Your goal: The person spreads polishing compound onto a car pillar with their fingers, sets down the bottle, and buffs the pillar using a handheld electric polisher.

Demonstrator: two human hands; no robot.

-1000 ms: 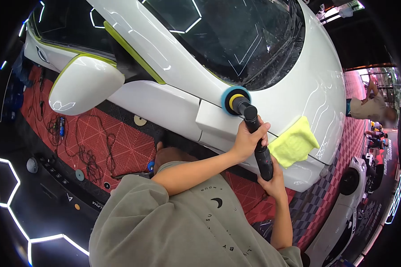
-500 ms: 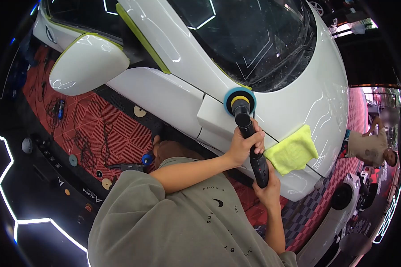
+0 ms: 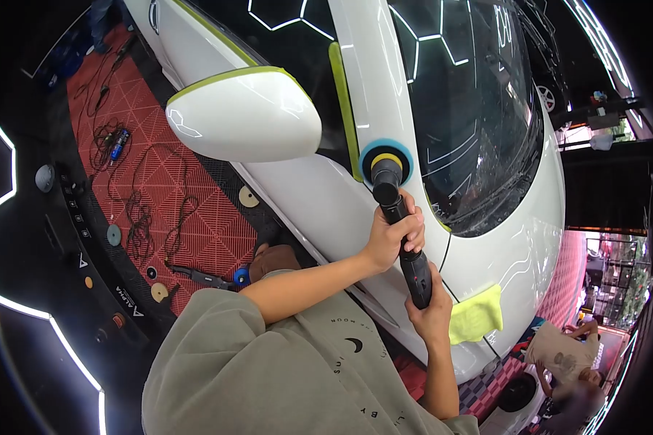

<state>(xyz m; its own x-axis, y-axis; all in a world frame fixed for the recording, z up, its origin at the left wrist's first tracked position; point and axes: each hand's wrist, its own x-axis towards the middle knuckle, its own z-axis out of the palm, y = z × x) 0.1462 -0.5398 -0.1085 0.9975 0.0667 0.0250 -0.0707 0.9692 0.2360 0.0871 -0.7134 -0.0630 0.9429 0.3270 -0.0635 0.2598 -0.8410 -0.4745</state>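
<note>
Both of my hands are wrapped around a black cordless polisher [image 3: 416, 279]. My left hand [image 3: 393, 235] grips its neck near the head, and my right hand [image 3: 429, 308] holds the rear of the body. At the front end, a round polishing pad with a blue rim [image 3: 406, 151] lies at the foot of the windshield pillar on a white car [image 3: 479, 254]; exact contact is hard to make out. Yellow-green masking tape [image 3: 343, 109] runs along the side window edge nearby. On the car's front, right of my right hand, lies a yellow-green cloth [image 3: 477, 314].
The white side mirror [image 3: 247, 116] juts out left of the pad. Cables [image 3: 139, 225], loose pads [image 3: 249, 196] and another black tool [image 3: 199, 278] lie on the red floor tiles [image 3: 210, 217]. Another person [image 3: 562, 355] is at the right, beside another white car [image 3: 519, 395].
The pad has shifted from the body panel by the windshield's lower corner up to the pillar foot, both hands moving with the polisher. My view has turned, so the mirror appears larger and further right.
</note>
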